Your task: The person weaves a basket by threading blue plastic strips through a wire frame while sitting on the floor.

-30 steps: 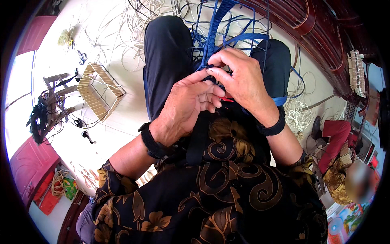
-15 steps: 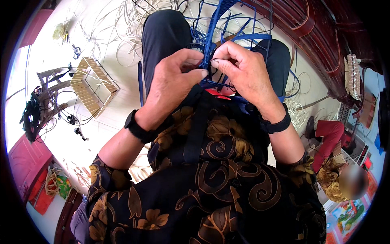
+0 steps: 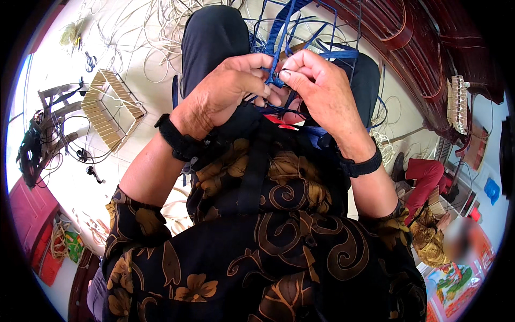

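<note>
Between my knees stands a dark wire frame (image 3: 336, 27), partly wrapped with blue strips. My left hand (image 3: 230, 88) is closed around the lower part of a narrow blue strip (image 3: 278, 45), some fingers reaching behind it. Beside it, my right hand (image 3: 324, 94) pinches with thumb and forefinger at a small blue knot-like bunch (image 3: 276, 81) on the strip. The two hands are almost touching. What exactly lies under the right fingertips is too small to make out. A wide blue band (image 3: 279, 24) runs up behind the narrow strip.
Loose pale cords (image 3: 155, 35) lie tangled on the floor ahead. To the left are a beige-wrapped frame (image 3: 102, 110) and a wooden stand (image 3: 61, 112) with black cables. Carved dark-red furniture (image 3: 399, 35) stands at the upper right. Another person (image 3: 424, 182) sits at the right.
My left hand has turned, its fingers now curled behind the blue strip instead of pinching from the side. The right hand stays at the strip. The view has shifted slightly.
</note>
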Action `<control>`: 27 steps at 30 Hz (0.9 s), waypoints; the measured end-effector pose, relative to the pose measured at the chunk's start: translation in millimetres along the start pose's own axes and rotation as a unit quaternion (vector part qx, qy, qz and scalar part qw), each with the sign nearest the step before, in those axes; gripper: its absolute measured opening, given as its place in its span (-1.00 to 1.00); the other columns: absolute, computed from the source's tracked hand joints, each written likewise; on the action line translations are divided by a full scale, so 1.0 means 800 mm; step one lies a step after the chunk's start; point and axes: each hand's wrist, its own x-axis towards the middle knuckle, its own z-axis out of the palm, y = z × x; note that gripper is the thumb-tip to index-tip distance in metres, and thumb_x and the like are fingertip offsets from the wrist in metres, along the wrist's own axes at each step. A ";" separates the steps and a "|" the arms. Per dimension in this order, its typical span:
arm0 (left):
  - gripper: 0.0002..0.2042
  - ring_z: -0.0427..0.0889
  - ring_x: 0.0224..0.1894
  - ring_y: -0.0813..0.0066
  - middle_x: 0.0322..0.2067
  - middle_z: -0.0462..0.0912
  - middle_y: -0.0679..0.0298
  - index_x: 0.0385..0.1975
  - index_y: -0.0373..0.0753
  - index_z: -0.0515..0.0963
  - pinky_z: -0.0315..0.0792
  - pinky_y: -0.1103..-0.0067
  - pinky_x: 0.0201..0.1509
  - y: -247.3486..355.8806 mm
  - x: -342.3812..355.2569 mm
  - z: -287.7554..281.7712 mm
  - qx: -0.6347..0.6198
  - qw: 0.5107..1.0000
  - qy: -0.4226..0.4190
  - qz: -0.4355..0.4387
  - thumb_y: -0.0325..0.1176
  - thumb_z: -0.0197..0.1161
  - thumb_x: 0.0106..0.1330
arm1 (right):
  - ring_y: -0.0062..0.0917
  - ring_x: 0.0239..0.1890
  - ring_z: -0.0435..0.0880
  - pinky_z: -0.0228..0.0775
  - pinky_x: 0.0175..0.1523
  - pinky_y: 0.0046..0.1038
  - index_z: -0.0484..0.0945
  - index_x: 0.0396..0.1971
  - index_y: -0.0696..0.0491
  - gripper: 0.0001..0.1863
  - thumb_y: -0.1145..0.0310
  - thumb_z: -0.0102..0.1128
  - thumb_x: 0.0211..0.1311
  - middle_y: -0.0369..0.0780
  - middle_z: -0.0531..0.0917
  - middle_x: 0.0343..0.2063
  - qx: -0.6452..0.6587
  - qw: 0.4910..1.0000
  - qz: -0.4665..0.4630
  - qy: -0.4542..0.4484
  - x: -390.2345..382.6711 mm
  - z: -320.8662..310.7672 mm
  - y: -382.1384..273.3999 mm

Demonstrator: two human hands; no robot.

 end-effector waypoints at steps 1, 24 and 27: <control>-0.67 0.67 -0.23 0.44 -0.22 0.68 0.09 -0.02 -0.35 0.47 0.44 0.61 -0.09 -0.001 0.000 -0.002 0.002 1.000 -0.007 0.001 -0.61 0.07 0.18 | -0.67 -0.55 0.54 0.37 -0.40 -0.54 0.54 -0.39 0.16 -0.88 0.42 0.22 0.22 -0.25 0.64 -0.59 0.001 1.000 0.001 0.004 0.000 0.001 0.000; -0.82 0.66 -0.25 0.48 -0.30 0.69 0.16 -0.18 -0.42 0.57 0.51 0.57 -0.04 -0.016 -0.008 0.010 0.161 0.986 0.040 0.029 -0.51 0.17 0.28 | -0.69 -0.55 0.53 0.37 -0.41 -0.53 0.58 -0.39 0.17 -0.88 0.42 0.26 0.19 -0.24 0.64 -0.59 -0.011 0.999 0.003 0.036 0.006 0.010 0.010; -0.83 0.66 -0.24 0.49 -0.30 0.69 0.16 -0.18 -0.42 0.57 0.50 0.57 -0.02 -0.015 -0.009 0.008 0.131 0.990 0.029 0.035 -0.51 0.16 0.29 | -0.76 -0.52 0.53 0.39 -0.44 -0.63 0.58 -0.36 0.14 -0.91 0.44 0.23 0.24 -0.33 0.64 -0.54 -0.037 0.999 0.016 0.020 0.008 0.010 0.013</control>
